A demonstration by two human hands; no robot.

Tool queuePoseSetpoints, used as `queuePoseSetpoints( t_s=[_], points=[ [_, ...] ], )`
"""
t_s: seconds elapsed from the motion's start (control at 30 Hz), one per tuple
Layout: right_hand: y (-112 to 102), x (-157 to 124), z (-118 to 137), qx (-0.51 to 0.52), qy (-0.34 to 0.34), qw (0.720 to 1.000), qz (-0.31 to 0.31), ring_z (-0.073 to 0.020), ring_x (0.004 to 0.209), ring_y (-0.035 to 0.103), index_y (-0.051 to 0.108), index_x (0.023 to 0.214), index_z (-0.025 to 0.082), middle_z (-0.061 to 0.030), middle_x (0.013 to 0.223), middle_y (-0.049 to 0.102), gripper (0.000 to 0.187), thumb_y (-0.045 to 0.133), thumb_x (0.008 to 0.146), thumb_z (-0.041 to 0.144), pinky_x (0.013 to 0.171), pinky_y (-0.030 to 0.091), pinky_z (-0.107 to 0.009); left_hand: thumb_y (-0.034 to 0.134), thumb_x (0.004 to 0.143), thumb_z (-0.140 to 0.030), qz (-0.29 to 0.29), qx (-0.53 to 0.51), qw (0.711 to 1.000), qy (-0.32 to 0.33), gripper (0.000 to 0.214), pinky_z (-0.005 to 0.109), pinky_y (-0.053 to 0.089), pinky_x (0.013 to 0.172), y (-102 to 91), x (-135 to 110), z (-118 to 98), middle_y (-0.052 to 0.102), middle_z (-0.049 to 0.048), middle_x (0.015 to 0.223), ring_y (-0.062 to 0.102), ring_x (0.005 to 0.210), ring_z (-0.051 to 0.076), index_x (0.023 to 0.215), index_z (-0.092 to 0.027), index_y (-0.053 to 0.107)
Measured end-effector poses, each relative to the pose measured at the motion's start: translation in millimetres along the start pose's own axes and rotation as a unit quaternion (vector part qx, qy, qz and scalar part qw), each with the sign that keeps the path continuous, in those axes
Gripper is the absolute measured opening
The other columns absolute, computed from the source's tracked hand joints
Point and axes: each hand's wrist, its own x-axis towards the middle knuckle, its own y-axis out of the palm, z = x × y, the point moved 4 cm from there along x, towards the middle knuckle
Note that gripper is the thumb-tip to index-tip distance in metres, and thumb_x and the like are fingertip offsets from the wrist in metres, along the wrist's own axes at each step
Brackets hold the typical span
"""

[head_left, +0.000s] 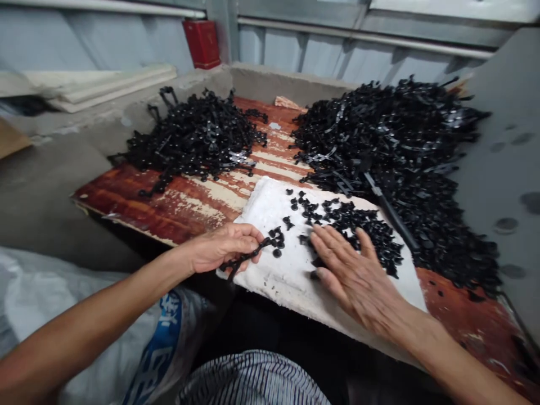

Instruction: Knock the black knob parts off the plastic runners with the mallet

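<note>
My left hand [221, 246] is closed on a black plastic strip [248, 257] at the near-left edge of a white foam pad [274, 275]. My right hand [354, 275] lies flat on the pad with its fingers stretched out, touching small loose black plastic pieces [358, 225] scattered over it. The pad rests on a worn red wooden board [189, 202].
A big heap of black plastic parts [405, 152] fills the board's right side. A smaller heap [198, 135] sits at the back left. A white sack with blue print [139, 349] stands at my lower left. A red box [202, 42] hangs on the back wall.
</note>
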Motion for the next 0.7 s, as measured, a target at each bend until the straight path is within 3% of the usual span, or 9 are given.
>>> queuePoseSetpoints(
  t_s=[0.07, 0.13, 0.2, 0.3, 0.4, 0.7],
  points=[
    [-1, -9, -10, -0.022, 0.004, 1.0, -0.016, -0.0276, 0.139, 0.039, 0.004, 0.156, 0.02, -0.0137, 0.151, 0.042, 0.061, 0.026, 0.101, 0.034, 0.114, 0.013, -0.059, 0.075, 0.071, -0.032, -0.007, -0.007, 1.0, -0.001, 0.034, 0.017, 0.034, 0.035, 0.1, 0, 0, 0.063, 0.0006, 0.067, 0.052, 0.043, 0.008, 0.092, -0.015, 0.055],
    [-4, -10, -9, -0.033, 0.008, 0.999, -0.027, -0.0296, 0.138, 0.04, -0.002, 0.156, 0.019, -0.0154, 0.15, 0.043, 0.064, 0.027, 0.101, 0.034, 0.112, 0.016, -0.061, 0.075, 0.071, -0.03, -0.014, -0.018, 1.0, 0.004, 0.033, 0.017, 0.033, 0.034, 0.1, 0, 0, 0.063, 0.0006, 0.067, 0.052, 0.042, 0.008, 0.092, -0.015, 0.055],
    [-8, -2, 3, -0.021, 0.001, 0.999, -0.03, -0.0293, 0.139, 0.038, 0.006, 0.156, 0.018, -0.0154, 0.151, 0.042, 0.061, 0.028, 0.101, 0.032, 0.112, 0.014, -0.061, 0.075, 0.071, -0.029, -0.018, -0.029, 0.999, 0.019, 0.032, 0.017, 0.033, 0.034, 0.6, -1, 0, 0.062, -0.0002, 0.066, 0.051, 0.041, 0.008, 0.091, -0.015, 0.055],
    [-10, 22, 29, 0.02, -0.035, 0.999, -0.006, -0.0283, 0.142, 0.032, 0.03, 0.151, 0.015, -0.0132, 0.152, 0.04, 0.054, 0.029, 0.1, 0.031, 0.115, 0.007, -0.061, 0.076, 0.071, -0.03, -0.025, -0.043, 0.998, 0.047, 0.033, 0.018, 0.033, 0.034, 0.6, -2, 0, 0.062, -0.0014, 0.066, 0.049, 0.039, 0.007, 0.091, -0.014, 0.055],
    [-10, 41, 43, 0.032, -0.052, 0.998, 0.003, -0.0252, 0.142, 0.032, 0.042, 0.146, 0.017, -0.0085, 0.152, 0.041, 0.049, 0.03, 0.1, 0.031, 0.116, 0.009, -0.058, 0.077, 0.07, -0.031, -0.034, -0.05, 0.997, 0.05, 0.034, 0.018, 0.033, 0.034, -0.1, -1, -1, 0.062, -0.0018, 0.066, 0.049, 0.038, 0.006, 0.091, -0.014, 0.055],
    [1, 24, 17, -0.003, -0.025, 1.0, -0.014, -0.0309, 0.138, 0.039, 0.048, 0.142, 0.014, -0.0122, 0.148, 0.047, 0.051, 0.024, 0.101, 0.032, 0.11, 0.02, -0.063, 0.077, 0.068, -0.029, -0.053, -0.079, 0.993, 0.067, 0.035, 0.016, 0.032, 0.031, -1.0, -1, -3, 0.063, -0.0012, 0.068, 0.048, 0.038, 0.006, 0.09, -0.014, 0.055]
  ],
)
